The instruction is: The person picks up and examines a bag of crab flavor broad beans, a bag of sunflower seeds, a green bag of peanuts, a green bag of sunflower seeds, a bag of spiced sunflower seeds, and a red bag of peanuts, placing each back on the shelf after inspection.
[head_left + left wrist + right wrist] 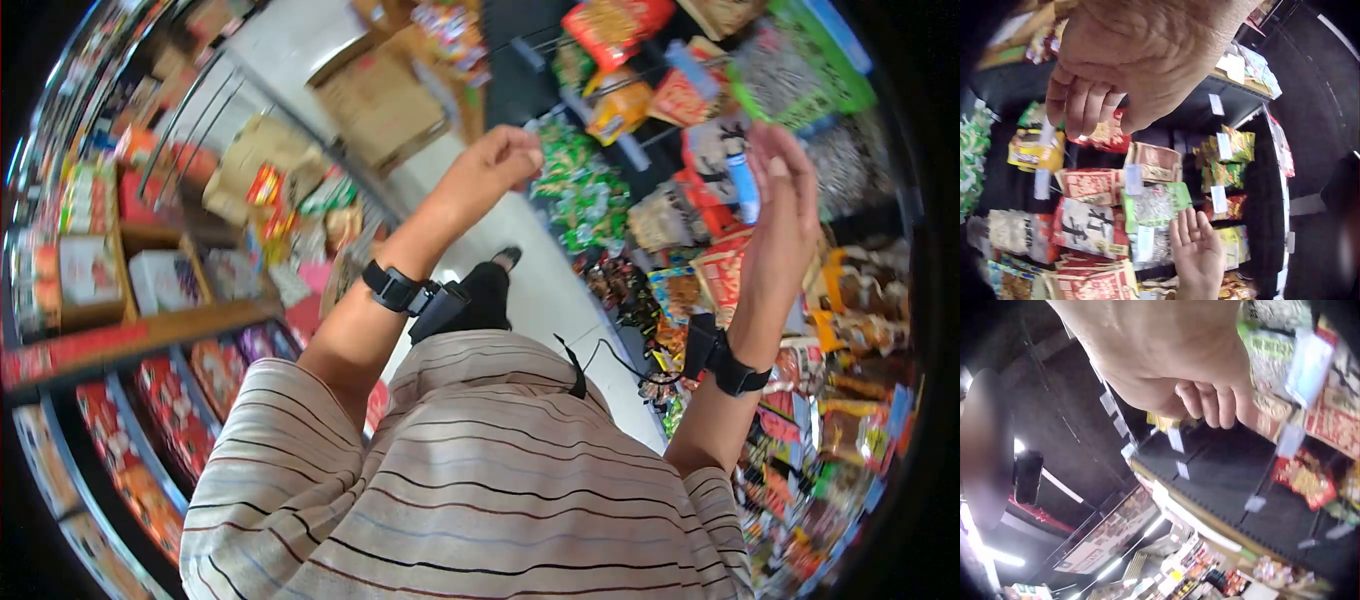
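My left hand [490, 170] hangs in the air over the aisle, fingers loosely bent and holding nothing. In the left wrist view the same hand [1129, 69] overlaps a red snack packet [1107, 132] on the rack. My right hand [785, 200] is raised before the hanging packets, palm turned inward and fingers extended. Its bare palm [1200, 253] shows in the left wrist view. Nearest to it are a white-and-red packet with black characters [712, 150] and a green-edged packet [795, 70]. In the right wrist view the right hand's fingers [1210, 403] bend slightly, holding nothing.
Green-wrapped packets [580, 190] and a yellow packet [620, 105] hang on the rack, with price tags sticking out. A cardboard box [380, 105] lies on the floor ahead. Shelves with boxed goods [175, 400] and a metal rail [310, 135] stand at left.
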### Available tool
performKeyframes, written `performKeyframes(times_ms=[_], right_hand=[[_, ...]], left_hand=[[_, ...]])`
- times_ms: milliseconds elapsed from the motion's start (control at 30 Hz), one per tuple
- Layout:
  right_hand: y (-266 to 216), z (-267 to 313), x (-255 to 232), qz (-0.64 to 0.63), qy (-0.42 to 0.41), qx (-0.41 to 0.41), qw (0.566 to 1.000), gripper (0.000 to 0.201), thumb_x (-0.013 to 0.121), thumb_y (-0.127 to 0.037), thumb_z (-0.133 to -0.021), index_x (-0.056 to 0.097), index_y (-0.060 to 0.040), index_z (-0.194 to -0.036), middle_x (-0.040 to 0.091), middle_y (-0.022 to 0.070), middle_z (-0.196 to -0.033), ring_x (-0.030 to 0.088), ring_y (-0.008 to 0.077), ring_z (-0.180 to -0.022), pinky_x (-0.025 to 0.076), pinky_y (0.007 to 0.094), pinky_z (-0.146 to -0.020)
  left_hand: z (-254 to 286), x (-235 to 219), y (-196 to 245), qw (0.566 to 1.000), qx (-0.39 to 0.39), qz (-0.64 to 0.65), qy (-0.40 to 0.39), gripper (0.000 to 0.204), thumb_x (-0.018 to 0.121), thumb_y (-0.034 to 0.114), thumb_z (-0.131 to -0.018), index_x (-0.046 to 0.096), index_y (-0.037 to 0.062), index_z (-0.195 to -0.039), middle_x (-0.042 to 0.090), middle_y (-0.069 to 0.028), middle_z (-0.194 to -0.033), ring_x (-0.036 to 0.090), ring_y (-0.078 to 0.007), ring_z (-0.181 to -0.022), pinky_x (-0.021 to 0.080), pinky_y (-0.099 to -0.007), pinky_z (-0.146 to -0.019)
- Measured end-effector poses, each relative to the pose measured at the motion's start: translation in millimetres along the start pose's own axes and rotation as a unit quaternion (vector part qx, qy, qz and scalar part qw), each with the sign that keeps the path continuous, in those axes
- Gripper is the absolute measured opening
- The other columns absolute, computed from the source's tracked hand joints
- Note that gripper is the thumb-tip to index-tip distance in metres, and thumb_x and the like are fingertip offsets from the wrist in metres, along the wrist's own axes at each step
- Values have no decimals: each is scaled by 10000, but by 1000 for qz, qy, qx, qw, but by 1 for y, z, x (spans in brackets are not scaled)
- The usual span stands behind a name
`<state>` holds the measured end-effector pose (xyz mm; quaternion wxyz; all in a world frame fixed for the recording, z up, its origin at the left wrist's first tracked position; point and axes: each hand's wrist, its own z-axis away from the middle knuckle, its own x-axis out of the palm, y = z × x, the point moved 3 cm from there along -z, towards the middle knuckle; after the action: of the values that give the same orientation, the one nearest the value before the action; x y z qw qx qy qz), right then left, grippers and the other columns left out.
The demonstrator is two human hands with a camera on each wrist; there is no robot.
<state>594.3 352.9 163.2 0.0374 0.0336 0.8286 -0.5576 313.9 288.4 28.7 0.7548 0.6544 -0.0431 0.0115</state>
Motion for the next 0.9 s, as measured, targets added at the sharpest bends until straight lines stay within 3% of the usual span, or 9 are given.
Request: performKeyframes(times_ms=[100,200,367,567,767,867,900], right_hand=[[38,52,61,-32,-139,106,984,278,508,-153,-1003,595,18,-1203,666,162,-1159,635,220,-1098,478,337,-977],[78,99,106,-80,-246,207,943,260,502,-169,-1009,612,18,-1152,694,147,-1075,669,206,-1001,507,318,-907],[95,146,154,-92,-340,288,890,274,489,-185,-1010,605,25,-1142,694,159,-1053,675,205,-964,519,317,-876],[94,168,194,-57,-374,334,863,284,481,-192,-1007,599,32,-1135,693,158,-1033,676,210,-948,526,315,-865],[107,177,247,-27,-381,368,848,285,496,-213,-1006,610,21,-1122,694,151,-1020,681,206,-921,531,311,-844],[104,181,281,-13,-401,371,837,277,496,-212,-1006,618,12,-1115,696,142,-1008,682,199,-918,531,308,-838],[105,182,291,-13,-406,373,834,274,496,-210,-1006,620,10,-1114,697,139,-1003,682,196,-918,530,307,-837]], left_hand=[[77,-25,-72,992,-115,-2,43,379,576,362,-977,571,40,-1179,648,-59,-1062,630,-143,-987,496,-287,-846],[152,-42,-107,974,-218,21,55,369,568,371,-981,575,45,-1152,656,-64,-1036,641,-144,-959,506,-279,-821],[227,-89,-134,960,-236,32,144,334,584,349,-976,583,47,-1118,668,-64,-1002,662,-145,-905,522,-272,-768],[262,-155,-176,928,-301,-18,219,286,603,343,-936,595,70,-1019,666,-26,-896,653,-117,-800,500,-269,-677],[275,-205,-198,922,-320,9,218,267,594,335,-939,603,68,-942,655,-8,-823,642,-113,-722,488,-257,-632],[275,-234,-231,933,-309,22,186,253,599,311,-926,612,60,-896,638,-3,-751,644,-96,-730,470,-230,-612],[269,-239,-234,938,-297,6,181,261,593,305,-921,618,46,-899,651,-36,-753,660,-133,-736,485,-261,-620]])
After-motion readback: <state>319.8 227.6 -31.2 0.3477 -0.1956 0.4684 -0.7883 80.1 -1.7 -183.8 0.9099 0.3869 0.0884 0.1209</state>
